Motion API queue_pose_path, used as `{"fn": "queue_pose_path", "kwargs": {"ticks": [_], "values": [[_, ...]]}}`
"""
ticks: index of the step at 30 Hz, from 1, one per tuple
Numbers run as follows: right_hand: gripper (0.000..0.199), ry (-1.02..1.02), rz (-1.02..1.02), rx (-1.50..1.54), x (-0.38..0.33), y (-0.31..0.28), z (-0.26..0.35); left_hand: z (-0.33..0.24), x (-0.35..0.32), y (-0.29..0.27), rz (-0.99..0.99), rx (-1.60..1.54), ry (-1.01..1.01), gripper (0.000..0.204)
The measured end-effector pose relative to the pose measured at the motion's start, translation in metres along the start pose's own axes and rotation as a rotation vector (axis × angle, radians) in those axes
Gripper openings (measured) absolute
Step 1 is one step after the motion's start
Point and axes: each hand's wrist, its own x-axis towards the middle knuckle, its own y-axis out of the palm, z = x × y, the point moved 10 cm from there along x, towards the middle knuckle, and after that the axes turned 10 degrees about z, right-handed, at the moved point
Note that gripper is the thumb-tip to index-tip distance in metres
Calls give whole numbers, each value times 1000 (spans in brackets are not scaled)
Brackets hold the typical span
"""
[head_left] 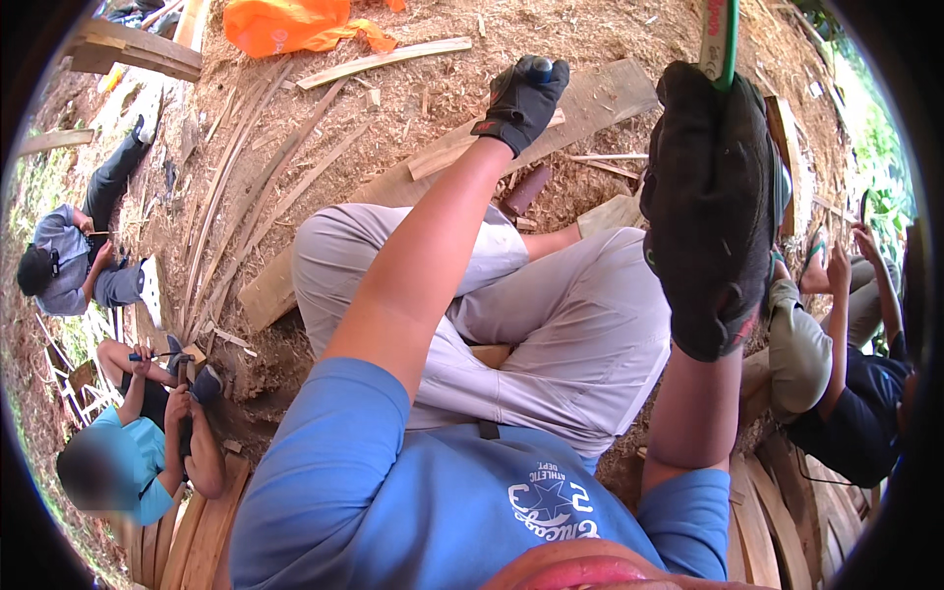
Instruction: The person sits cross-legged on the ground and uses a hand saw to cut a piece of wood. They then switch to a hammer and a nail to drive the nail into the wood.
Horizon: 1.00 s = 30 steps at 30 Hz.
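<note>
My left hand, in a black glove, is closed in a fist above a wooden board. A rounded bluish handle end pokes out at the top of the fist; the rest of that tool is hidden. Raised close on the right is my right hand, also in a black glove, with its fingers wrapped round a slim green-and-white handle. The handle runs up past the picture's top edge. Below my left wrist, a reddish-brown cylinder lies on the ground near my crossed legs.
Wood shavings and long strips cover the ground. An orange plastic sheet lies at the far left. Two people sit to the left, one with a blue-handled tool. Another person sits close on the right.
</note>
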Motion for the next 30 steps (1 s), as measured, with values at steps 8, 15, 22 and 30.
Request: {"fn": "queue_pose_path", "kwargs": {"ticks": [8, 15, 22, 30], "values": [[28, 187, 316, 26, -1, 57, -49, 16, 7, 8, 58, 51, -85, 46], [38, 639, 323, 180, -54, 170, -140, 3, 5, 7, 67, -95, -58, 47], [30, 478, 710, 77, -96, 281, -142, 16, 3, 1, 22, -165, 23, 40], [33, 645, 748, 134, -102, 285, -155, 81, -23, -21, 89, -1093, -40, 25]]}}
